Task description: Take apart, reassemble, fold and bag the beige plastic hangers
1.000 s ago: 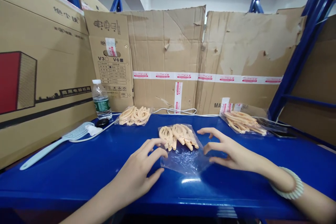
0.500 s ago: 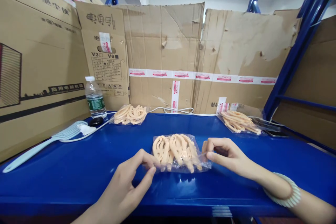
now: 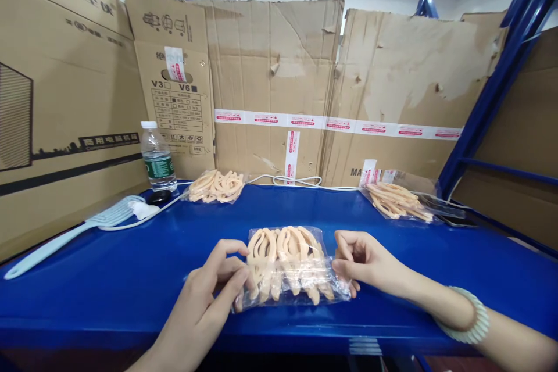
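A clear plastic bag (image 3: 285,264) of peach-coloured, curved, loop-like pieces lies flat on the blue tabletop (image 3: 279,325) in front of me. At its left edge my left hand (image 3: 218,282) is closed, with the thumb and fingers on the film near the lower left corner. My right hand (image 3: 360,258) pinches the bag's right edge, its fingertips curled around the film. A shiny band of film crosses the lower half of the pieces. What exactly the pieces are, I cannot tell.
Behind stand two more bags, a left one (image 3: 217,186) and a right one (image 3: 396,202), near a phone (image 3: 457,221). At left are a water bottle (image 3: 159,160), a black round object (image 3: 159,197) and a light-blue fly swatter (image 3: 74,232). A white cable (image 3: 300,180) runs along the cardboard (image 3: 270,70).
Film at the bag's front edge has come up over the pieces as a shiny band. The bag sits slightly nearer and further left. My left hand has shifted left along its edge.
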### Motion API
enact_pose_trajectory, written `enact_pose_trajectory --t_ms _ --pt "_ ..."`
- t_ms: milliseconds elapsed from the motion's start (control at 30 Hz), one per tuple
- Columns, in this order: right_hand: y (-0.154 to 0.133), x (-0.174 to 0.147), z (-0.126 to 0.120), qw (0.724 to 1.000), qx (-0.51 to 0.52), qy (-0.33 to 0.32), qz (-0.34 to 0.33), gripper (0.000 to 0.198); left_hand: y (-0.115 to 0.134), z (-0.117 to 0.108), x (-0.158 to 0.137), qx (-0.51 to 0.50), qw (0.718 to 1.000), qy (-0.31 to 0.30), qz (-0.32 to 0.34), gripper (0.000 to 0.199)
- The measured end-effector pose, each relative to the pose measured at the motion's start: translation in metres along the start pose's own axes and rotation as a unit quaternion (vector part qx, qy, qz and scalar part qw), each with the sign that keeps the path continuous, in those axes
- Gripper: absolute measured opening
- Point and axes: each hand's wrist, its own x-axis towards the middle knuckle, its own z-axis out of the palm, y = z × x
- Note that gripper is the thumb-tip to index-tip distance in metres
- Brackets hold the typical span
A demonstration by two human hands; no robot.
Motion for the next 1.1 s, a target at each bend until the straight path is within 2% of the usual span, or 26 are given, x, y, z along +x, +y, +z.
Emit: enact_pose_trajectory --t_ms 133,267,367,467,600,800,933,1100 --pt "0.004 -0.003 0.003 1.0 -0.026 -0.011 0.003 0.046 -0.007 0.004 0.001 0.087 0.995 0.028 0.042 0.007" --pt "0.005 -0.007 0.005 0.984 -0.175 0.002 -0.039 0.029 -0.008 0.006 -0.001 0.184 0.97 0.069 0.14 0.015" --pt "0.005 -0.009 0.006 0.947 -0.295 0.023 -0.126 0.023 -0.008 0.008 -0.005 0.231 0.953 0.065 0.185 0.023" --pt "0.002 -0.013 0.006 0.91 -0.365 0.019 -0.195 0.023 -0.01 0.009 -0.009 0.272 0.942 0.064 0.185 0.023" --pt "-0.004 -0.028 0.009 0.88 -0.422 -0.003 -0.217 0.023 -0.011 0.008 -0.012 0.299 0.932 0.078 0.189 0.017" --pt "-0.008 -0.049 0.018 0.808 -0.538 0.02 -0.238 0.032 -0.011 0.006 -0.015 0.266 0.927 0.041 0.262 0.015" --pt "-0.005 -0.045 0.02 0.809 -0.532 0.026 -0.25 0.022 -0.012 0.003 -0.018 0.28 0.921 0.035 0.268 0.015" --pt "-0.006 -0.039 0.021 0.812 -0.524 0.019 -0.257 0.017 -0.019 -0.003 -0.01 0.255 0.936 -0.013 0.243 0.01"
